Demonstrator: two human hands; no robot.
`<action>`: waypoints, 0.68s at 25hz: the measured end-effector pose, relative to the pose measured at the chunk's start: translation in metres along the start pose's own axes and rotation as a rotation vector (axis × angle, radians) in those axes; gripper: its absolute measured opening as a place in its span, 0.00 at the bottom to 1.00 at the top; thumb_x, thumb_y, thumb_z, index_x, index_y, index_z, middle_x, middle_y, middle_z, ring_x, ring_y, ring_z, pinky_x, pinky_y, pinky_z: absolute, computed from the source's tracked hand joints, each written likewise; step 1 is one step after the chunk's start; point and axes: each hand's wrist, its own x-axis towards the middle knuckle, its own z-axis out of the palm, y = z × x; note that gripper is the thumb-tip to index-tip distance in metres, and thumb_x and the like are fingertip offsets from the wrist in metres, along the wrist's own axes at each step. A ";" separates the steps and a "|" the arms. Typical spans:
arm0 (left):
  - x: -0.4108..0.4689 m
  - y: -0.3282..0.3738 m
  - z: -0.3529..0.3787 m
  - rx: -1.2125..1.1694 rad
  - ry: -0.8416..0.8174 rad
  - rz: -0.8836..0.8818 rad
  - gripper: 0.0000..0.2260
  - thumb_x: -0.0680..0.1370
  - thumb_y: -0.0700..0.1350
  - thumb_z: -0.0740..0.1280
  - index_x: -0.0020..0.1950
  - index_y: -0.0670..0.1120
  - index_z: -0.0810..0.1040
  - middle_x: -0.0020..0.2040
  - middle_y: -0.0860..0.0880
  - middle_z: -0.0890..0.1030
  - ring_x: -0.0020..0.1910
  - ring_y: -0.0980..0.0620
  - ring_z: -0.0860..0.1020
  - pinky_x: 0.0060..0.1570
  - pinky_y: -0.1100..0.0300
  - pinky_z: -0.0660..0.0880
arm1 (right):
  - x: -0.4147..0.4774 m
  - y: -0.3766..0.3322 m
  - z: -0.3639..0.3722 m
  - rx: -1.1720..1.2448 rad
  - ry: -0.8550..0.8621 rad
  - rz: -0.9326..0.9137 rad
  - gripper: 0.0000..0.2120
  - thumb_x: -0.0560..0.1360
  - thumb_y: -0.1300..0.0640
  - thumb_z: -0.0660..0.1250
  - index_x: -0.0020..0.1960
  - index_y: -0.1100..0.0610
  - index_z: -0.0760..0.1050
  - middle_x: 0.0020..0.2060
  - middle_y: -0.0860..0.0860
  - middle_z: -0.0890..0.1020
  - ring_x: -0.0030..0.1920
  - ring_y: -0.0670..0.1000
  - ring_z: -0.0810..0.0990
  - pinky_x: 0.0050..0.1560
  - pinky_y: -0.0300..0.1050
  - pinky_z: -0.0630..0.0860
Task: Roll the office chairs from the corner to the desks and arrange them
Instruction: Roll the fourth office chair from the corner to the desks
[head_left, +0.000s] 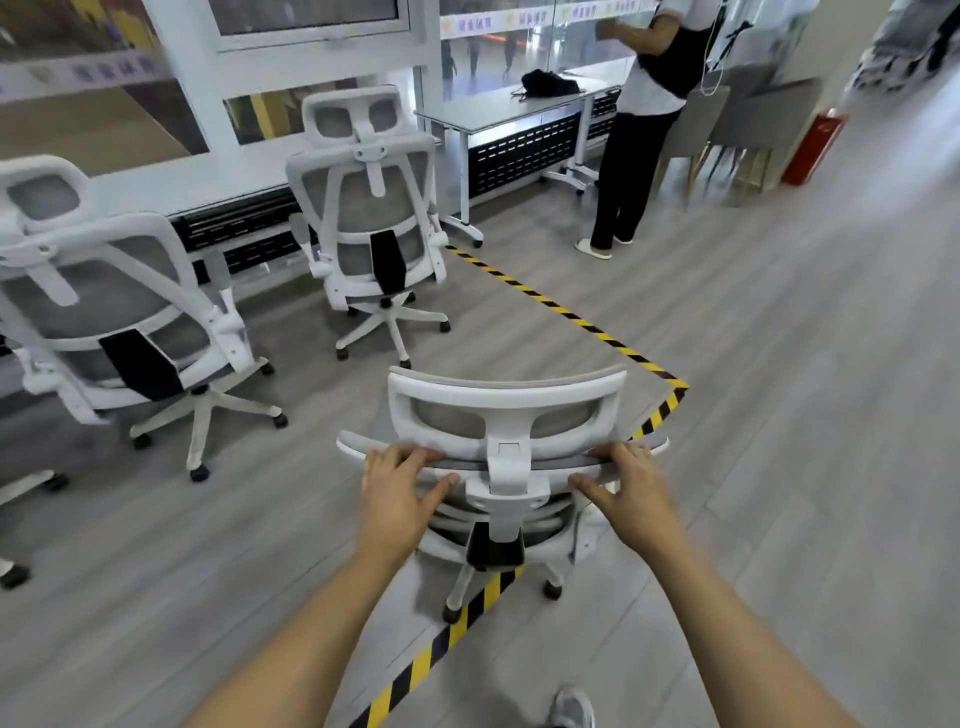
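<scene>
Two-handed grip: left hand (400, 493), right hand (631, 493) curled over office chair (511, 452) backrest rim.

A: Is there room past the held chair (506, 396)?
B: Yes. The floor (779, 389) on the right is wide open.
A: What blocks the left?
B: The near chair (104, 293) and the far chair (363, 208). The far chair is just beside the worktop's (493, 111) leg. Ahead, a person (628, 171) stands by the worktop.

White-framed chair (506, 415) with grey mesh (black lumbar block) stands over yellow-and-black striped floor tape (571, 317); beyond the tape, a white table (498, 111) and red cabinet (813, 150).
</scene>
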 end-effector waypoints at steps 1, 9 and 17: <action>0.028 0.005 0.016 0.006 0.023 0.004 0.17 0.74 0.64 0.65 0.53 0.54 0.82 0.50 0.52 0.77 0.53 0.50 0.70 0.57 0.49 0.71 | 0.031 0.014 -0.004 0.018 -0.001 -0.008 0.17 0.73 0.42 0.73 0.56 0.50 0.76 0.51 0.43 0.76 0.58 0.46 0.69 0.53 0.39 0.65; 0.211 0.051 0.125 0.038 0.070 -0.093 0.13 0.74 0.53 0.74 0.55 0.50 0.81 0.50 0.49 0.76 0.53 0.49 0.70 0.62 0.39 0.70 | 0.262 0.095 -0.035 0.013 -0.092 -0.115 0.18 0.75 0.41 0.71 0.59 0.50 0.75 0.54 0.44 0.75 0.58 0.43 0.67 0.52 0.28 0.64; 0.360 0.060 0.195 0.016 0.036 -0.193 0.14 0.75 0.57 0.71 0.58 0.54 0.80 0.55 0.50 0.75 0.60 0.47 0.70 0.72 0.41 0.60 | 0.438 0.137 -0.042 -0.008 -0.140 -0.138 0.19 0.76 0.41 0.69 0.60 0.51 0.75 0.54 0.45 0.75 0.61 0.48 0.67 0.59 0.45 0.70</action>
